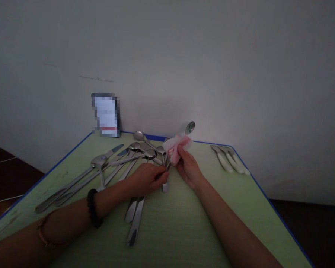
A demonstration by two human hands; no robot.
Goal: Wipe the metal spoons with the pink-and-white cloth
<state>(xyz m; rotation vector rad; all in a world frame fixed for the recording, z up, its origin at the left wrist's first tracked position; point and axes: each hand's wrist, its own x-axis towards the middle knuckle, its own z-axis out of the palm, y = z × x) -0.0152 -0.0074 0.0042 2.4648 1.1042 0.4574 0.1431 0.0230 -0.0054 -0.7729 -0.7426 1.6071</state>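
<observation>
The counter (pixel 184 227) has a blue edge (pixel 156 137) that runs close along the wall (pixel 240 74) at the far side and slants down both flanks. Open surface spreads between the right forearm and the white-handled utensils (pixel 234 163) near the far right corner; on the left, a pile of spoons and knives (pixel 134 146) crowds the room around the left wrist. Over the counter's middle, the person holds a spoon (pixel 190 128) tilted, bowl up toward the wall. The left hand (pixel 151 176) is curled closed on its handle; the right hand (pixel 188 165) pinches a pink cloth (pixel 177 147) around the spoon below the bowl. Cloth and fingers hide most of that handle. The left forearm covers parts of the pile, whose overlapping pieces are hard to count. A propped screen (pixel 107 113) is pixelated and unreadable, and both forearms are cut off by the frame.
</observation>
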